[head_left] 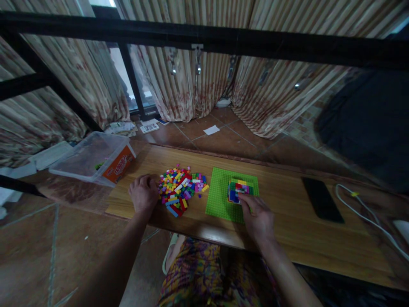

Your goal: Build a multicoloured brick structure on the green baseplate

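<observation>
on the long wooden table, curled left hand touches the pile of small multicoloured plastic bricks; right hand fingertips press the multicoloured brick block on the green square baseplate.

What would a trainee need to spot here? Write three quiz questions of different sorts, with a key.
1. True or false: the left hand rests beside the brick pile.
2. What does the right hand touch: A) phone, B) brick build, C) plastic tub?
3. What colour is the baseplate under the build?

Key: 1 true; 2 B; 3 green.
</observation>
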Available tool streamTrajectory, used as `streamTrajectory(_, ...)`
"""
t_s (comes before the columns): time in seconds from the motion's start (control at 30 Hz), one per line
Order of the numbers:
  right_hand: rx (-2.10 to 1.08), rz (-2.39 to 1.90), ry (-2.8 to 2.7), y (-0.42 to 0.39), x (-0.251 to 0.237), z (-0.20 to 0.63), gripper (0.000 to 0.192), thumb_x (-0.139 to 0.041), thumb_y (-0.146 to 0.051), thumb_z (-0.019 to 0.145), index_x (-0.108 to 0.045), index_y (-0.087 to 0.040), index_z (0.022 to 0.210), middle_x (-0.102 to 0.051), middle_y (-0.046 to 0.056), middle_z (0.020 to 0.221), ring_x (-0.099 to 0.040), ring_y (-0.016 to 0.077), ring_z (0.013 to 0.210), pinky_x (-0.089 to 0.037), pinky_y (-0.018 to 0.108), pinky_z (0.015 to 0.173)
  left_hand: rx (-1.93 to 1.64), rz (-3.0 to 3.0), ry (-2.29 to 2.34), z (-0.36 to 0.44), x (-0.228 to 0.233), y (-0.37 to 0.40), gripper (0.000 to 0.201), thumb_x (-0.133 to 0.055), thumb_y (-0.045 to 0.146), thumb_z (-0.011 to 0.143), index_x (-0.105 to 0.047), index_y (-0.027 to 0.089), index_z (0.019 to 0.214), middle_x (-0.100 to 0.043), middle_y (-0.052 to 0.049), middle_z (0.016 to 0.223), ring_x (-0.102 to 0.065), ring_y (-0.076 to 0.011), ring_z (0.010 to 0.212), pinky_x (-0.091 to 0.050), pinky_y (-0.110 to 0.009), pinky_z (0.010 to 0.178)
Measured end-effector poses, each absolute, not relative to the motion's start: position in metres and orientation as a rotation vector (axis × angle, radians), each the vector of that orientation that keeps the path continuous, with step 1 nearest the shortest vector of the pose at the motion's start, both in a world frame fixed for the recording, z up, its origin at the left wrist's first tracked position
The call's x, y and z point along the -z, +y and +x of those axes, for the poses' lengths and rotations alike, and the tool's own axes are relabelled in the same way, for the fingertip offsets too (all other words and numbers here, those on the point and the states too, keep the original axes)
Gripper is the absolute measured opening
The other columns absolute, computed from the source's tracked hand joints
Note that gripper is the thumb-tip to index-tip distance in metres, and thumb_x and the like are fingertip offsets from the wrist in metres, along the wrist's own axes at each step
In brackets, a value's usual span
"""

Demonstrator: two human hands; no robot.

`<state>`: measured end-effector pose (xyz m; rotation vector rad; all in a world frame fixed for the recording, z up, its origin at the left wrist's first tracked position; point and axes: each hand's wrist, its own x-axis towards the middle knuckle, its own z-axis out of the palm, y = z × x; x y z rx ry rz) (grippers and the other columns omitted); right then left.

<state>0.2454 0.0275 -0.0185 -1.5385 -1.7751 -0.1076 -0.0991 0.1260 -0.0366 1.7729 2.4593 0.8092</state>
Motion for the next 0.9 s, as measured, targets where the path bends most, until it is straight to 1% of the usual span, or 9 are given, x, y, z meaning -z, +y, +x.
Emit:
streamTrajectory(0.1, 0.178, -1.518, -1.833, 0.03, 0.024, 0.245, 0.02, -0.052, -0.019, 0.093, -0.071, -0.02, 0.099, -0.074, 0.004, 0.092, -0.065, 0.018, 0.083, -0.052, 0.03, 0.078, -0.817, 1.758, 2.46, -0.099, 0.037, 0.126, 0.032, -0.044, 0.031, 0.086, -0.067, 0.017, 0.103, -0.064, -0.013, 0.117, -0.053, -0.0299, 0.109, -0.039, -0.045, 0.096)
streamTrajectory(0.27, 0.342, -1.515, -1.847, 0.027, 0.034, 0.244, 0.022, -0.056, -0.016, 0.091, -0.07, -0.021, 0.106, -0.075, 0.004, 0.093, -0.064, 0.0179, 0.088, -0.048, 0.031, 0.083, -0.828, 1.747, 2.465, -0.098, 0.038, 0.126, 0.032, -0.044, 0.031, 0.086, -0.067, 0.016, 0.104, -0.064, -0.013, 0.117, -0.053, -0.0302, 0.11, -0.039, -0.045, 0.097)
streamTrajectory(0.4, 0.435, -1.504, -1.82, 0.026, 0.037, 0.242, 0.022, -0.058, -0.015, 0.09, -0.07, -0.022, 0.106, -0.075, 0.004, 0.094, -0.064, 0.0178, 0.088, -0.046, 0.031, 0.082, -0.847, 1.754, 2.454, -0.097, 0.038, 0.125, 0.031, -0.044, 0.031, 0.087, -0.066, 0.018, 0.104, -0.064, -0.011, 0.117, -0.053, -0.0292, 0.109, -0.039, -0.044, 0.096)
streamTrajectory(0.57, 0.385, -1.506, -1.744, 0.026, 0.034, 0.238, 0.019, -0.062, -0.019, 0.089, -0.07, -0.021, 0.106, -0.075, 0.005, 0.091, -0.064, 0.0181, 0.083, -0.047, 0.033, 0.083, -0.859, 1.747, 2.448, -0.098, 0.04, 0.124, 0.031, -0.045, 0.032, 0.087, -0.067, 0.018, 0.104, -0.065, -0.011, 0.116, -0.053, -0.0288, 0.108, -0.038, -0.043, 0.096)
streamTrajectory(0.7, 0.301, -1.485, -1.712, 0.026, 0.03, 0.234, 0.018, -0.059, -0.022, 0.09, -0.07, -0.021, 0.105, -0.075, 0.006, 0.089, -0.064, 0.0174, 0.076, -0.048, 0.033, 0.079, -0.864, 1.735, 2.441, -0.097, 0.04, 0.124, 0.03, -0.045, 0.031, 0.087, -0.067, 0.019, 0.105, -0.064, -0.011, 0.117, -0.052, -0.029, 0.11, -0.038, -0.045, 0.098)
streamTrajectory(0.9, 0.248, -1.48, -1.732, 0.026, 0.035, 0.236, 0.019, -0.056, -0.022, 0.092, -0.07, -0.022, 0.105, -0.075, 0.006, 0.091, -0.064, 0.0169, 0.077, -0.047, 0.033, 0.079, -0.852, 1.744, 2.442, -0.098, 0.041, 0.124, 0.031, -0.045, 0.03, 0.087, -0.067, 0.018, 0.107, -0.064, -0.011, 0.117, -0.052, -0.0285, 0.108, -0.037, -0.044, 0.098)
